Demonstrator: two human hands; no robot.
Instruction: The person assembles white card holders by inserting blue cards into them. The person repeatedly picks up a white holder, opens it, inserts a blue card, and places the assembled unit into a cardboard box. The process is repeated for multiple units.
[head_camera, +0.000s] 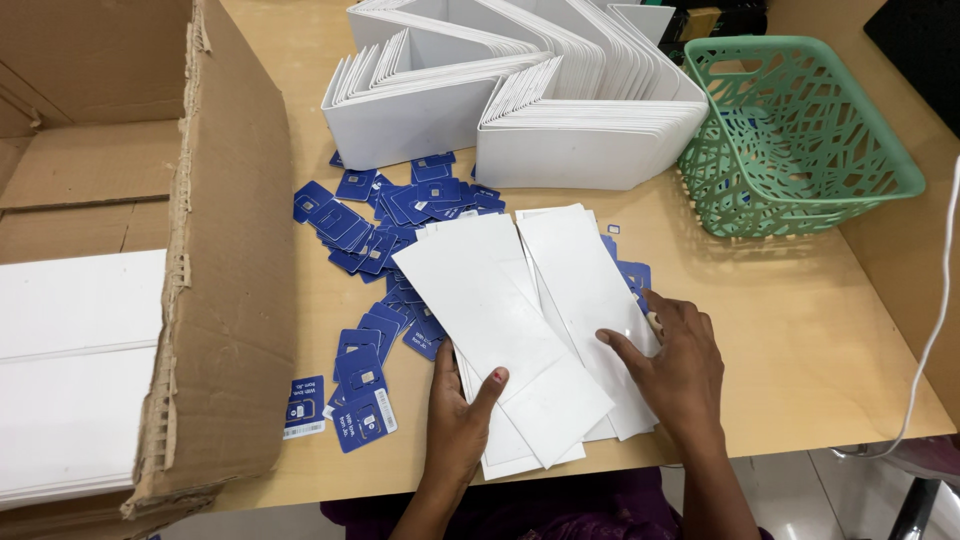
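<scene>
Hands of 1 person are seen from above at the near edge of a pale wooden table (800, 340). A loose fan of long white paper sleeves (520, 320) lies flat in the middle of the table, just in front of the person, overlapping one another at slightly different angles.

The left hand (458, 415) is laid on the near left corner of the fan, with the thumb pressed on top of a sleeve and the other fingers tucked at the edge of the pile; whether they grip beneath it cannot be told. The right hand (678, 365) is spread open and flat on the right side of the fan, with the fingertips pressing the top sleeves down.

Small blue cards (370, 225) are scattered to the left of the sleeves and partly under them, reaching from the middle of the table toward the near edge. A few more blue cards (634, 276) are seen at the right of the fan.

Farther away, rows of white folded sleeves (520, 90) are stood on edge in thick, curved stacks. At the far right, a green plastic basket (800, 130) with an openwork wall is set just beside those stacks. At the left, a large open cardboard box (225, 260) is placed, with flat white sheets (75, 380) stacked inside it. A white cable (935, 330) hangs along the right edge of the table.
</scene>
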